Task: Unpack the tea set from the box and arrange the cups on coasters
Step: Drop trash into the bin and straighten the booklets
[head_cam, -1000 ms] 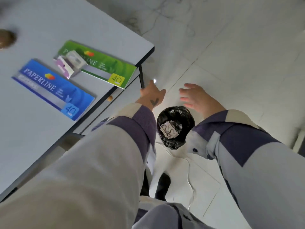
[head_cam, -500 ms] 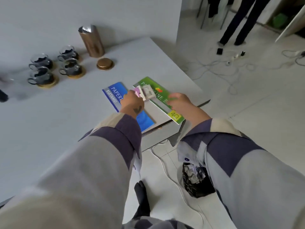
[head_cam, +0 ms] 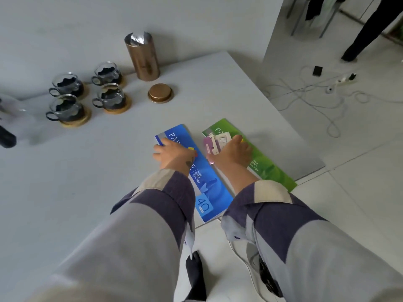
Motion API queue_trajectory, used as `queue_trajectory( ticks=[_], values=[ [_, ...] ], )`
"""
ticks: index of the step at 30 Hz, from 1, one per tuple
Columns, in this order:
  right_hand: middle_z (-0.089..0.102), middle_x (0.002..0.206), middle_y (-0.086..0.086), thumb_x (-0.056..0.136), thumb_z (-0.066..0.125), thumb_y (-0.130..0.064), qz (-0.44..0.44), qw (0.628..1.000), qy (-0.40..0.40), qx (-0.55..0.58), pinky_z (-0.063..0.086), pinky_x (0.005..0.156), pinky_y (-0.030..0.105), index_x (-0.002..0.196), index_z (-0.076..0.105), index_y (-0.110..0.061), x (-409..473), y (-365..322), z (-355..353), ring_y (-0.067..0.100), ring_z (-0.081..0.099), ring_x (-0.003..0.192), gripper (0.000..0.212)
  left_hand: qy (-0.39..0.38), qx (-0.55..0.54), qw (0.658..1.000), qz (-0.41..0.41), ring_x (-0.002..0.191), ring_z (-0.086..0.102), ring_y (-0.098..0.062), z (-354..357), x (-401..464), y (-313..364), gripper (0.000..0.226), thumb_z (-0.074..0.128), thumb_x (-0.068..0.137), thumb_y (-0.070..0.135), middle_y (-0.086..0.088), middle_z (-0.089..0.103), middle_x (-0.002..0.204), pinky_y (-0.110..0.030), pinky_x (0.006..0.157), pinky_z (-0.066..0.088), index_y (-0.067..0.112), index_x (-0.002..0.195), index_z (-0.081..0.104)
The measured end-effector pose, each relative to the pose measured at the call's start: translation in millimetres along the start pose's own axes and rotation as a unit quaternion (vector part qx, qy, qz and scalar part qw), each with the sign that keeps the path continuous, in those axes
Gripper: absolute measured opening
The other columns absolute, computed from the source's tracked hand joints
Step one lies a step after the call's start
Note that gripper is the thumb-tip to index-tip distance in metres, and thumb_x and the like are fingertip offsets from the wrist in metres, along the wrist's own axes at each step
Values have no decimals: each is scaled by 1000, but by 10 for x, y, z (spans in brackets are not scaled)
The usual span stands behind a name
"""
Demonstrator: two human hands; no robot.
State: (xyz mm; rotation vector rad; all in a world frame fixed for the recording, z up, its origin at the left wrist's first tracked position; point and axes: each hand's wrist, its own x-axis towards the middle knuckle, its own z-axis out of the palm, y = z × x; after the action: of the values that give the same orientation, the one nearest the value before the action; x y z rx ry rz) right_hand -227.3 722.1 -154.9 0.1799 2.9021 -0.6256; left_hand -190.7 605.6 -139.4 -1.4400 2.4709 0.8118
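Glass cups stand in a square of four at the far left of a grey table (head_cam: 65,192), each on its own round wooden coaster: the near-left cup (head_cam: 65,107) on a coaster (head_cam: 84,120), the far-left cup (head_cam: 67,83) behind it, the near-right cup (head_cam: 111,95) on a coaster (head_cam: 126,106), and the far-right cup (head_cam: 108,73) nearest the wall. All four are dark in their lower half, handles turned to the left. A dark object (head_cam: 6,138) cuts in at the left edge of the view, too blurred to identify. Just right of the cups rises a copper-coloured cylindrical canister (head_cam: 142,58), upright and open, with foil showing at its mouth; its round lid (head_cam: 160,92) lies flat on the table just in front of it.

Nearer the camera, a blue paper pack (head_cam: 209,192) lies beside a green paper pack (head_cam: 270,171), both reaching the table's near edge. The left hand (head_cam: 172,154) rests palm down on the far end of the blue pack, fingers spread and lightly bent, holding nothing. The right hand (head_cam: 234,152) lies on the green pack, its fingers over small white and purple packets (head_cam: 212,144) lying there; whether it grips them cannot be told. Both sleeves are grey, purple and beige.

Right of the table, white cables (head_cam: 305,94) trail over a tiled floor, and a second person's dark-trousered leg (head_cam: 366,29) stands at the top right.
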Motion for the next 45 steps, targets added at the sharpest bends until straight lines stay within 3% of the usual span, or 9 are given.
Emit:
queue_trajectory(
  ticks=[6,10,14,20,24,27,31,41,45],
  values=[
    [54,132,15,87,62,-17,-23,989,-126,78,43,93,33,128,41,-3,461,-182,-182,32,53,121,48,-18,-32,996,-77,119,41,-29,-31,95,79,104,84,64,42,-13,34,132,-36,91,39,10,139,21],
    [40,138,15,86,62,-35,12,992,-123,-26,36,102,39,133,38,-9,601,-96,-259,33,37,129,59,-37,-13,995,-89,122,40,-27,-52,156,102,114,85,61,44,-14,36,133,-36,93,38,6,143,15],
    [38,136,13,76,69,-50,27,991,-109,-66,36,100,40,131,42,-11,632,2,-252,32,35,127,73,-41,-26,993,-106,119,44,-25,-64,200,109,103,87,58,45,-14,42,127,-34,96,39,4,131,28],
    [45,135,13,65,78,-54,68,978,-173,-92,38,98,38,130,43,-11,779,-84,-348,31,41,125,86,-27,-42,994,-96,120,43,-24,-32,198,70,101,88,54,46,-10,41,126,-37,96,41,6,127,31],
    [38,137,16,68,82,-40,92,980,-168,-44,40,103,37,134,30,-5,769,-145,-353,30,39,128,92,-34,-34,996,-81,118,46,-25,-62,218,43,102,88,53,47,-10,44,125,-38,94,42,7,128,30],
    [49,132,13,73,81,-23,60,978,-194,38,43,96,36,140,18,-2,723,-119,-410,29,50,122,93,-89,-148,983,-60,106,57,-30,-56,253,44,88,89,60,25,-9,52,114,-45,90,51,13,120,26],
    [55,116,7,79,75,-18,1,970,-230,85,44,79,33,134,28,-10,695,-18,-524,21,55,97,73,-105,-205,973,-12,104,58,-33,-165,260,103,51,54,85,-3,-14,56,116,-38,78,49,9,128,28],
    [57,122,10,88,64,-10,-18,953,-161,257,47,74,33,135,33,-12,1504,-579,-1070,24,57,102,57,-64,-317,943,76,93,60,-22,-532,725,1049,28,57,92,14,-7,62,112,-34,74,46,12,119,49],
    [55,123,11,89,61,-10,-44,945,-173,272,48,71,32,136,30,-12,1990,-973,-1076,24,56,101,56,-57,-285,953,89,93,63,-23,-608,1097,1541,19,55,94,17,-8,64,108,-33,76,50,13,112,53]
  ],
)
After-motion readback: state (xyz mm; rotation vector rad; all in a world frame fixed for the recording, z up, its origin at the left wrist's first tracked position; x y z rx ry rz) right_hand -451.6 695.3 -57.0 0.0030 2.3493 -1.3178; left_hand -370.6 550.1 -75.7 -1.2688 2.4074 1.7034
